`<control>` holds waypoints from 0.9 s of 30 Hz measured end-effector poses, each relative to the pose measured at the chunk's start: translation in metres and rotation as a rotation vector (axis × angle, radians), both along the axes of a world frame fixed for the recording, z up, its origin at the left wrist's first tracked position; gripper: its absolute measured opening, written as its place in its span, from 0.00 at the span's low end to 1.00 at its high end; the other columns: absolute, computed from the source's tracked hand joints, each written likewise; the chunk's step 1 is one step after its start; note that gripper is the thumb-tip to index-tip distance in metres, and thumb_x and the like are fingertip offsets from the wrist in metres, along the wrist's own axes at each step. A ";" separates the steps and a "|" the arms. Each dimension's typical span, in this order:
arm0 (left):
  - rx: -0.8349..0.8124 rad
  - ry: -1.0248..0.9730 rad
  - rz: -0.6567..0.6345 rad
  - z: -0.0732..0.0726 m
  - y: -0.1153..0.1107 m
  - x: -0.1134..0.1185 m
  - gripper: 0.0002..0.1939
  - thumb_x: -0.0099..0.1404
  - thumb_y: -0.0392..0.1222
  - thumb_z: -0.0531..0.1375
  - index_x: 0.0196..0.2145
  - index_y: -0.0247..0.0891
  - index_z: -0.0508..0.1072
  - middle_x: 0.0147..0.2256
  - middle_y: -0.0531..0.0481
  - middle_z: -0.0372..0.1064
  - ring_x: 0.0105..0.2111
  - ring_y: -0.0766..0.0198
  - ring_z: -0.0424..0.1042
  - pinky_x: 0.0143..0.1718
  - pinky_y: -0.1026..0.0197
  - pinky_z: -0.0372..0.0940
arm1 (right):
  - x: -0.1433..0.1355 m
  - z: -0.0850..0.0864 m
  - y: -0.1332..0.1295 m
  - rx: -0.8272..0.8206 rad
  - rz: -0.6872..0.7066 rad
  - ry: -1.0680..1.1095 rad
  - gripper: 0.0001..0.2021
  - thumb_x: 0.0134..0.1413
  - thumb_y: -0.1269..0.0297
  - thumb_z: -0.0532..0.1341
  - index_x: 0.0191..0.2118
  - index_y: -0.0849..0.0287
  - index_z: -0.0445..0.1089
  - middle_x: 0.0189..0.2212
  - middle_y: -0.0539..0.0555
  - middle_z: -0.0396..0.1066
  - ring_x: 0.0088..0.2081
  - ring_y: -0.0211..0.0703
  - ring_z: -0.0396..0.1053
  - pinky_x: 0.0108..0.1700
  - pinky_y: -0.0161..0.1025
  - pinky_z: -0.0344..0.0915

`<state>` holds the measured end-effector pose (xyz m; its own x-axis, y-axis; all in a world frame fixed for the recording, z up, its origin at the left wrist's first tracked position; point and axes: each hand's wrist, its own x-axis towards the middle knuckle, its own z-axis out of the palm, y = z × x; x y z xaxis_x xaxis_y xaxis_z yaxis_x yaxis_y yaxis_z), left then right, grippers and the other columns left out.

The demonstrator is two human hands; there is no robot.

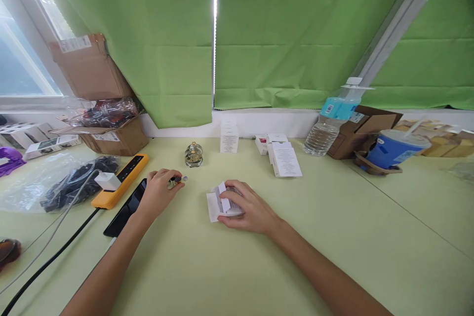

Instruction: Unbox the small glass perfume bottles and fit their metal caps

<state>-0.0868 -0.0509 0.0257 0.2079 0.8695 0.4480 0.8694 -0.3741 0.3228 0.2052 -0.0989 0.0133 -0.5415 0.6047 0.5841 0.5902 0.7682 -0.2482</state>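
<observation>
Near the charging phone, my left hand (161,193) pinches a small bottle with a dark cap (175,180); fingers cover most of it. A tiny pale round piece (185,178) shows just right of the fingertips. My right hand (249,207) is wrapped round a small white carton (213,206) with printed text, whose flaps stand open on the left. Behind the hands, an ornate glass perfume bottle (193,155) stands upright. Further back are a white printed box (229,138) and, to the right, several white boxes (286,159).
A yellow power strip (122,180), black phone (128,209) and bagged black cables (76,187) lie left. An open cardboard box (111,140) stands behind them. At the back right are a tilted water bottle (323,133), a brown box (365,131) and a blue cup (394,150).
</observation>
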 end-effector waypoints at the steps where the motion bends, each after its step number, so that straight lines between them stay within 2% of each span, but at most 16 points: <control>1: 0.001 -0.004 -0.008 -0.001 0.001 -0.001 0.08 0.61 0.48 0.60 0.38 0.46 0.73 0.41 0.49 0.75 0.44 0.54 0.70 0.51 0.50 0.56 | 0.000 0.000 0.000 0.002 0.000 -0.001 0.21 0.48 0.54 0.67 0.47 0.53 0.66 0.49 0.59 0.63 0.47 0.49 0.66 0.50 0.46 0.65; 7: -0.011 0.002 -0.012 -0.005 0.003 -0.003 0.09 0.62 0.47 0.59 0.39 0.46 0.73 0.41 0.50 0.75 0.44 0.54 0.71 0.50 0.50 0.56 | 0.000 0.000 -0.001 -0.003 0.003 -0.005 0.21 0.48 0.54 0.66 0.47 0.53 0.66 0.49 0.59 0.63 0.47 0.49 0.66 0.50 0.46 0.64; 18: -0.025 0.009 0.035 -0.004 0.002 -0.002 0.12 0.61 0.49 0.59 0.41 0.45 0.72 0.42 0.48 0.75 0.42 0.54 0.72 0.49 0.51 0.57 | 0.000 -0.001 0.001 0.012 0.006 -0.009 0.21 0.48 0.53 0.67 0.47 0.53 0.66 0.49 0.59 0.63 0.47 0.49 0.66 0.50 0.47 0.65; 24: 0.086 -0.007 0.043 0.006 -0.004 0.003 0.10 0.63 0.49 0.58 0.38 0.44 0.73 0.41 0.48 0.75 0.43 0.53 0.71 0.50 0.50 0.56 | 0.000 -0.001 0.001 0.007 0.007 0.005 0.20 0.49 0.54 0.66 0.47 0.53 0.66 0.49 0.59 0.63 0.47 0.49 0.66 0.50 0.46 0.65; 27: 0.122 -0.099 -0.032 0.013 -0.013 0.014 0.09 0.66 0.48 0.55 0.37 0.43 0.73 0.40 0.48 0.74 0.41 0.56 0.70 0.48 0.53 0.59 | 0.000 -0.002 0.001 -0.001 0.009 0.010 0.21 0.49 0.54 0.66 0.48 0.53 0.66 0.49 0.59 0.63 0.47 0.49 0.66 0.50 0.46 0.65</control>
<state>-0.0723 -0.0639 0.0387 0.1840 0.8008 0.5699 0.8226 -0.4428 0.3567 0.2051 -0.0981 0.0118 -0.5406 0.6004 0.5893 0.5810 0.7731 -0.2546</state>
